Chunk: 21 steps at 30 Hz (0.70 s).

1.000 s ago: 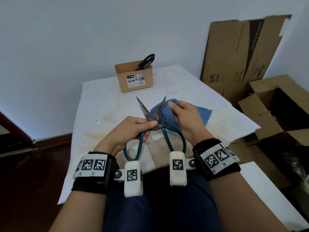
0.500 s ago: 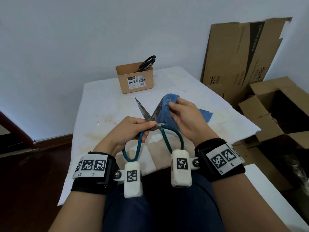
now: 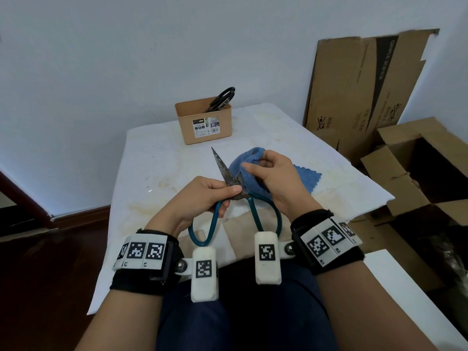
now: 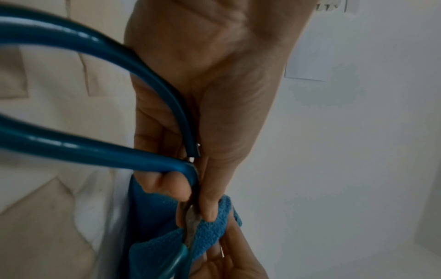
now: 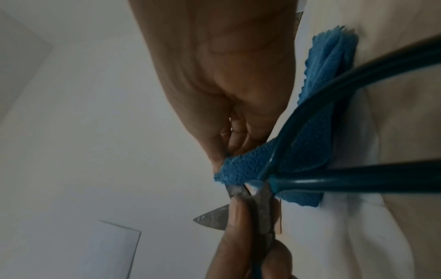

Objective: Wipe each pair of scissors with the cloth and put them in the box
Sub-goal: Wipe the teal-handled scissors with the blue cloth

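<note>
Teal-handled scissors [image 3: 263, 211], blue cloth [image 3: 250, 171], tan box [image 3: 202, 122], black scissors [image 3: 221, 98].

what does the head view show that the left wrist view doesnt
Only the head view shows the box with black scissors in it, the table, the cardboard and both wristbands. Only the left wrist view shows the left hand's palm side and its fingertips pinching near the pivot. Both show the teal-handled scissors, the blue cloth and the right hand.
</note>
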Each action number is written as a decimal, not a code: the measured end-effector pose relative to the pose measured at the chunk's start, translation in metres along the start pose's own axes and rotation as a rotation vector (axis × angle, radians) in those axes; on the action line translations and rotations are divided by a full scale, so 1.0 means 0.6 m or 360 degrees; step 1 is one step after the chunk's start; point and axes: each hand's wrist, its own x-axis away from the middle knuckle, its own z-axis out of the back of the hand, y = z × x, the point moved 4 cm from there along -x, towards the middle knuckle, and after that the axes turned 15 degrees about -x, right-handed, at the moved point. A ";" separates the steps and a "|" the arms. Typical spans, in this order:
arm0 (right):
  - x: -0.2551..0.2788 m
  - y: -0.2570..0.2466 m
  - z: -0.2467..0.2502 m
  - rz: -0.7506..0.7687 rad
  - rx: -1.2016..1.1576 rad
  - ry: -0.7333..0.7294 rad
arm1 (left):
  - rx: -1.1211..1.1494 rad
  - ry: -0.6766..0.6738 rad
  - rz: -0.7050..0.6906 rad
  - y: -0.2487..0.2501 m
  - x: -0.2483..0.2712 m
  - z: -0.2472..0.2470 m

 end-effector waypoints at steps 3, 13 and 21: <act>0.000 -0.002 0.002 0.0028 0.0032 0.0049 | 0.0004 -0.0008 -0.0001 0.000 0.000 -0.001; -0.003 0.004 0.006 0.0087 0.0088 0.0137 | 0.0008 -0.0043 0.0005 0.000 0.001 -0.004; -0.008 0.012 0.016 0.0115 0.0223 0.0224 | -0.0041 -0.0060 0.0011 -0.001 0.004 -0.003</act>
